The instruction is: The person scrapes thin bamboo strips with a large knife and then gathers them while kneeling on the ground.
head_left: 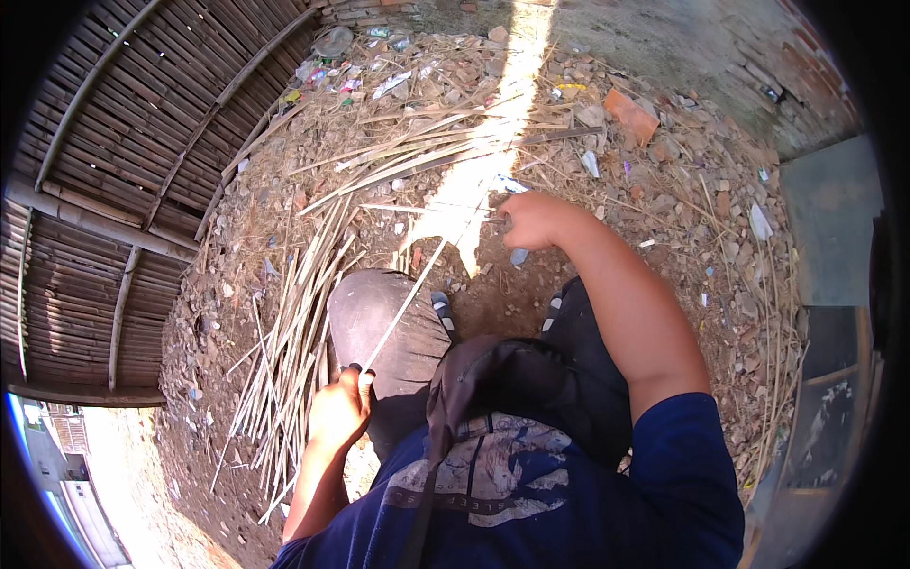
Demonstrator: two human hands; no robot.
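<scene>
Bamboo strip (408,303), thin and pale, runs in our view from the left hand (339,410) up and to the right across our left knee (384,327) toward the right hand (533,220). We see the left hand closed in a fist around the lower end of the strip, just beside the knee, with a dark tool handle showing at the top of the fist; we cannot tell what kind of tool it is. Our right hand is stretched out ahead over the ground, fingers curled in and pinching the far part of the strip, where bright sunlight washes out the detail. Between the two hands the strip lies straight and taut, passing over the grey trouser cloth.

Left of our legs a loose pile of bamboo strips (294,322) lies on the dirt ground (664,218), fanning upward toward more long splints (427,142) scattered ahead. We are seated low, with both sandalled feet (442,313) planted on bare earth between the knees. Broken brick pieces (630,116) and bits of litter (327,81) are strewn over the ground farther off. A woven bamboo wall (123,171) with round poles stands along the left side. A dark strap and bag (483,379) hang against our blue shirt (569,493)
</scene>
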